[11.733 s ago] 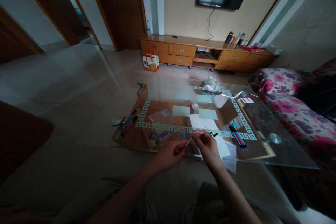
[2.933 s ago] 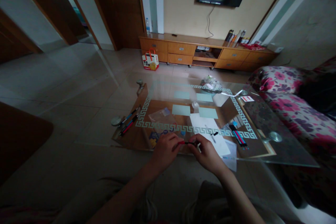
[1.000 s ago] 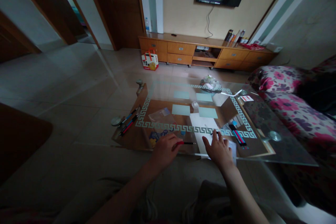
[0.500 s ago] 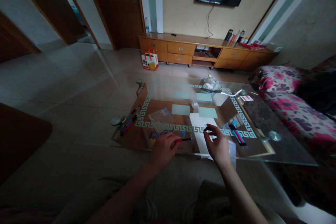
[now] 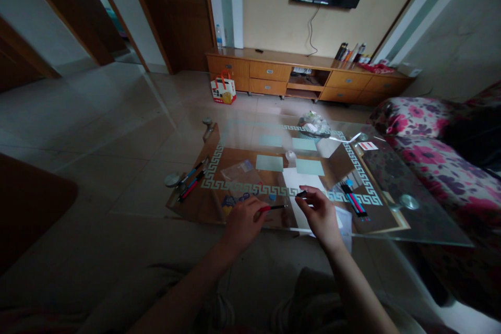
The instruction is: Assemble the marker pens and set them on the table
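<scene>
Red and black plastic: my left hand (image 5: 241, 223) is pinching a thin pen (image 5: 273, 208) by its red end, fingers curled shut around it, the dark tip pointing right toward the other hand. The pen is hanging just over the near edge of the glass worktop (image 5: 410, 229), not resting on it as far as I can tell.

My right hand (image 5: 321, 214) is hovering a little apart from the pen tip, thumb and forefinger closed on a small black piece (image 5: 301, 194); it looks like a cap, though it is too small and dim to be sure. The other fingers are loosely bent.

Judging the step: I am reading this as the bringing-together of cap and pen, with the two not yet joined. The next move is calling for lining the small piece up with the pen's axis and pushing it on straight; the left hand has to be keeping the pen level while the right is closing the gap.

Outward from the hands: white paper sheets (image 5: 303, 182) are lying under the right hand, and pale green cards (image 5: 270, 163) beyond them. A bundle of coloured pens (image 5: 354, 201) is sitting to the right of the paper, more pens (image 5: 190, 182) at the worktop's left edge. A clear plastic bag (image 5: 238, 171) is lying between. A flowered sofa (image 5: 438, 162) is standing to the right.
</scene>
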A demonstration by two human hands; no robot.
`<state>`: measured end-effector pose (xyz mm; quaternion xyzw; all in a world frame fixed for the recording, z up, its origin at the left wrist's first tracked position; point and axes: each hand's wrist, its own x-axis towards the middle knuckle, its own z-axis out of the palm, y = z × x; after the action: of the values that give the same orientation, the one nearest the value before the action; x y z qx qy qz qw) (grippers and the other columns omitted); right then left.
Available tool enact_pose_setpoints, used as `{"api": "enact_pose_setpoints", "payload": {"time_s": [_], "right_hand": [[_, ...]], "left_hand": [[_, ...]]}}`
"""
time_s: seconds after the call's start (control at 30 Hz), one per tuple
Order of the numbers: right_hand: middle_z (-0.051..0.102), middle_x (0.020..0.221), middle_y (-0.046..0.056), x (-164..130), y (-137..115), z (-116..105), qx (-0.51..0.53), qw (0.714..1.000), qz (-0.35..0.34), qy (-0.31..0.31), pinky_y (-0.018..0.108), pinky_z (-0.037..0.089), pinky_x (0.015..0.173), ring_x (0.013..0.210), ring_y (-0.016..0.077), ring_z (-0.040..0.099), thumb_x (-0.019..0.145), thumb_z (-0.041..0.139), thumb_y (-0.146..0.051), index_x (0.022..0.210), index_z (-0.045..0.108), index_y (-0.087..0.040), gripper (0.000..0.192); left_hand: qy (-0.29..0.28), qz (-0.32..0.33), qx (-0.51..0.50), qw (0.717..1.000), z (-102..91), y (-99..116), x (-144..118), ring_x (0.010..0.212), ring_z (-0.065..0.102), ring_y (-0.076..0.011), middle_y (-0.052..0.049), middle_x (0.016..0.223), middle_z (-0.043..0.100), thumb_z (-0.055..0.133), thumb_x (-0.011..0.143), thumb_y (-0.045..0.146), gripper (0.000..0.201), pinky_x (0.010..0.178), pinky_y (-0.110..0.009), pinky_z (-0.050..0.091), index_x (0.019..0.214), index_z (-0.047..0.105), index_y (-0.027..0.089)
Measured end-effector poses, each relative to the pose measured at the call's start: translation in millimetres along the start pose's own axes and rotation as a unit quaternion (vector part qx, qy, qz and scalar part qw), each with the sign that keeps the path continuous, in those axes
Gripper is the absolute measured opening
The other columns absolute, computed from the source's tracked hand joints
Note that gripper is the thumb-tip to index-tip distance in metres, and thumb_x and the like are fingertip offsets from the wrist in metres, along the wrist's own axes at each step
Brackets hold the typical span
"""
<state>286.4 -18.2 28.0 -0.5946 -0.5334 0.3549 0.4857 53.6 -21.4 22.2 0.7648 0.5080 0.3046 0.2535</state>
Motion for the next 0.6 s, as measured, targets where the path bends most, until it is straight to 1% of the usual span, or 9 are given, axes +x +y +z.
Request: {"api": "enact_pose_setpoints", "payload": {"time_s": [0.13,0.3,0.43,0.6], "right_hand": [[0.071,0.088,0.006,0.6,3.6,0.4,0.017,1.000,0.022,-0.001,0.030,0.052,0.073,0.079,0.0185,0.066,0.083,0.070,-0.043,0.113,0.066,-0.018,0.039],[0.074,0.096,0.009,0.2,2.3,0.7,0.030,0.999,0.041,-0.011,0.033,0.052,0.077,0.085,0.0212,0.067,0.082,0.070,-0.046,0.110,0.069,-0.017,0.040],[0.074,0.106,0.011,-0.1,0.9,1.7,0.028,0.999,0.045,-0.011,0.035,0.054,0.077,0.081,0.0207,0.067,0.083,0.069,-0.048,0.108,0.071,-0.017,0.040],[0.075,0.102,0.010,-0.2,2.7,2.4,0.019,0.999,0.045,-0.016,0.034,0.055,0.073,0.077,0.0200,0.066,0.084,0.067,-0.048,0.111,0.072,-0.017,0.041]], "left_hand": [[0.004,-0.004,0.001,1.000,0.7,-1.0,-0.4,0.086,0.062,-0.0176,-0.003,0.093,0.067,0.059,0.091,0.021,0.016,0.079,-0.029,0.047,0.099,0.073,0.023],[0.014,-0.010,-0.004,1.000,1.5,-1.7,0.0,0.086,0.062,-0.0171,-0.003,0.094,0.067,0.059,0.091,0.020,0.017,0.079,-0.029,0.047,0.100,0.073,0.023],[0.027,-0.014,-0.006,1.000,1.6,-2.5,0.6,0.085,0.062,-0.0169,-0.003,0.094,0.067,0.060,0.090,0.019,0.017,0.077,-0.028,0.047,0.100,0.072,0.024],[0.033,-0.015,-0.013,0.999,-0.3,-1.6,0.7,0.085,0.062,-0.0172,-0.004,0.094,0.067,0.059,0.091,0.019,0.017,0.077,-0.028,0.047,0.100,0.072,0.022]]}}
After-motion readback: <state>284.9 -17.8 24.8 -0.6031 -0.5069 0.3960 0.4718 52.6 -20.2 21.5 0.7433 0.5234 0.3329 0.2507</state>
